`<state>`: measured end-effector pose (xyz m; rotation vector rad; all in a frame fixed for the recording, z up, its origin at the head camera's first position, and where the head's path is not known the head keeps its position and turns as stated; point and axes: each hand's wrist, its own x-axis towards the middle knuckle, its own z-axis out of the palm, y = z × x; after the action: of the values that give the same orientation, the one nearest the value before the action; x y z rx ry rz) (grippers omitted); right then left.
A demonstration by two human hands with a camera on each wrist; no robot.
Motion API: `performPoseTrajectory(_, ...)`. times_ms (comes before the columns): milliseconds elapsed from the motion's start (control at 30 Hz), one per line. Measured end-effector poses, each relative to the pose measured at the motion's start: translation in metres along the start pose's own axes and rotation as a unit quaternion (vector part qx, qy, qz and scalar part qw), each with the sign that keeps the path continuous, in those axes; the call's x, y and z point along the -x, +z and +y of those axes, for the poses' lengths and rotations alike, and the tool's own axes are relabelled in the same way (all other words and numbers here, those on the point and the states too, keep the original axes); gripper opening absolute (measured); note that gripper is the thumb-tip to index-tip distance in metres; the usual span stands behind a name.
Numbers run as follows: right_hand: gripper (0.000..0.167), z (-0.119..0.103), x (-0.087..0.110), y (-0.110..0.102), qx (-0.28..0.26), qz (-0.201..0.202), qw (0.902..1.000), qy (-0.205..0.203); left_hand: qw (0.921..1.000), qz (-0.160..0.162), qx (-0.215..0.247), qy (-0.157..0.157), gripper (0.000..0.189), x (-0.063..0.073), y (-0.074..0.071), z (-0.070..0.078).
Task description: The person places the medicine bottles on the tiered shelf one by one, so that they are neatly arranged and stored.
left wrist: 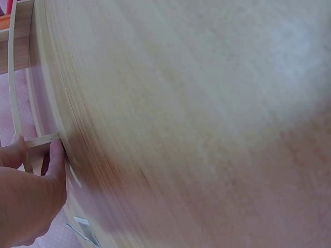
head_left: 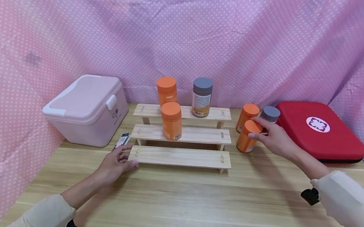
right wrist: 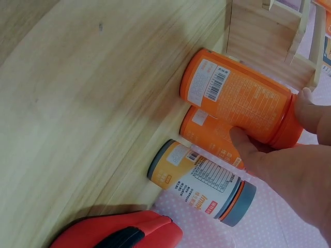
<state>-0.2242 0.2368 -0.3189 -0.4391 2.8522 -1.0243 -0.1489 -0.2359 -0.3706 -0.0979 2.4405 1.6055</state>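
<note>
A three-step wooden rack [head_left: 180, 157] stands mid-table. My left hand [head_left: 113, 165] grips the left end of its lowest step, thumb at the front; the left wrist view shows the fingers [left wrist: 56, 155] around the step's end support. At the right, my right hand [head_left: 275, 138] holds an orange bottle [head_left: 246, 141] by its lid, thumb and fingers on either side. Right behind it stand another orange bottle [head_left: 246, 115] and a grey-lidded bottle [right wrist: 199, 178]. On the rack, one orange bottle [head_left: 172, 123] is on the middle step; an orange bottle [head_left: 167, 91] and a grey-lidded bottle [head_left: 201, 97] are on the top step.
A pink lidded box [head_left: 89, 108] sits at the left, with a small flat packet [head_left: 122, 139] between it and the rack. A red first-aid case [head_left: 321, 131] lies at the right behind my right forearm. Pink dotted cloth [head_left: 191, 36] hangs behind the table.
</note>
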Motion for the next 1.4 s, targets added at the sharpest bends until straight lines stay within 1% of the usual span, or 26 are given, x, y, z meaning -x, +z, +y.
performPoseTrajectory(467, 0.066, 0.004, 0.002, 0.001, -0.004, 0.011, 0.9999, -0.011, 0.9999, 0.005, -0.011, 0.0, 0.062, 0.0, 0.0, 0.0)
performPoseTrajectory(567, 0.066, 0.004, 0.005, 0.0, -0.006, 0.022, 0.9997, -0.012, 1.0, 0.005, -0.008, -0.001, 0.062, 0.0, 0.001, 0.0)
performPoseTrajectory(700, 0.063, -0.001, 0.012, -0.007, -0.006, 0.051, 0.9984, -0.023, 1.0, 0.002, -0.007, 0.0, 0.062, 0.0, 0.001, 0.0)
performPoseTrajectory(900, 0.055, -0.016, 0.022, -0.028, -0.023, 0.083, 0.9954, -0.042, 1.0, -0.001, 0.0, -0.003, 0.062, 0.0, 0.001, 0.001)
performPoseTrajectory(1067, 0.053, -0.03, 0.029, -0.04, -0.018, 0.101, 0.9926, -0.064, 1.0, -0.005, 0.005, 0.003, 0.061, 0.0, -0.001, 0.0)
performPoseTrajectory(1233, 0.052, -0.046, 0.036, -0.048, -0.033, 0.102, 0.9909, -0.082, 0.9999, -0.007, 0.008, 0.006, 0.061, 0.001, -0.002, 0.0)
performPoseTrajectory(1400, 0.055, -0.067, 0.038, -0.051, -0.051, 0.1, 0.9889, -0.097, 0.9999, -0.009, 0.006, 0.004, 0.062, 0.001, -0.001, 0.001)
